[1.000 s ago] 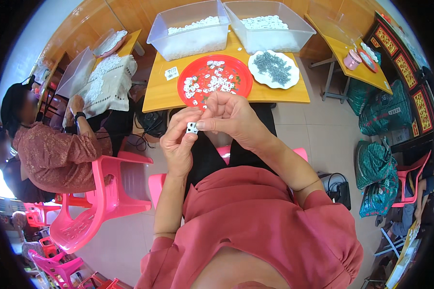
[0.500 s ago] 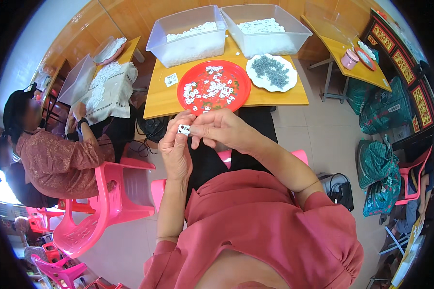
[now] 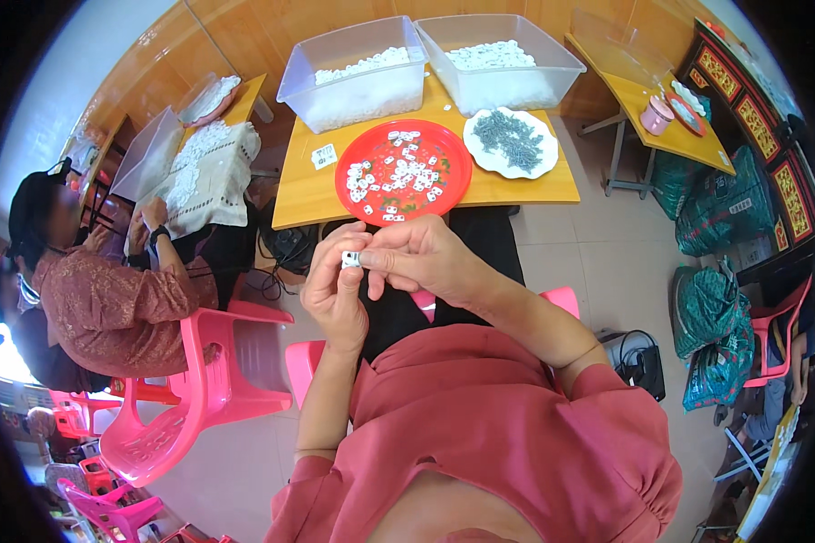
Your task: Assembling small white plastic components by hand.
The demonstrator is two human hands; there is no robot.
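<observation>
In front of my lap, my left hand (image 3: pixel 333 294) pinches a small white plastic piece (image 3: pixel 349 259) with dark holes between thumb and fingers. My right hand (image 3: pixel 430 258) meets it from the right, its thumb tip against the piece and its fingers closed. Anything else inside that right pinch is hidden. Just beyond my hands a round red tray (image 3: pixel 455 161) with a floral print holds many similar white pieces (image 3: pixel 412 174), each with dark holes. To its right, a white scalloped plate (image 3: pixel 548 152) carries a heap of small grey metal parts (image 3: pixel 507 138), too small to name surely.
Two clear plastic bins (image 3: pixel 353 95) full of white pieces stand at the back of the yellow table (image 3: pixel 299 201). A white card (image 3: pixel 323 157) lies left of the tray. Another person (image 3: pixel 118 290) works at a table on the left, beside a pink chair (image 3: pixel 199 380). Green sacks (image 3: pixel 724 213) stand right.
Both hands have shifted slightly down and to the right with the white piece. The piece has turned, and the right thumb covers more of its right side.
</observation>
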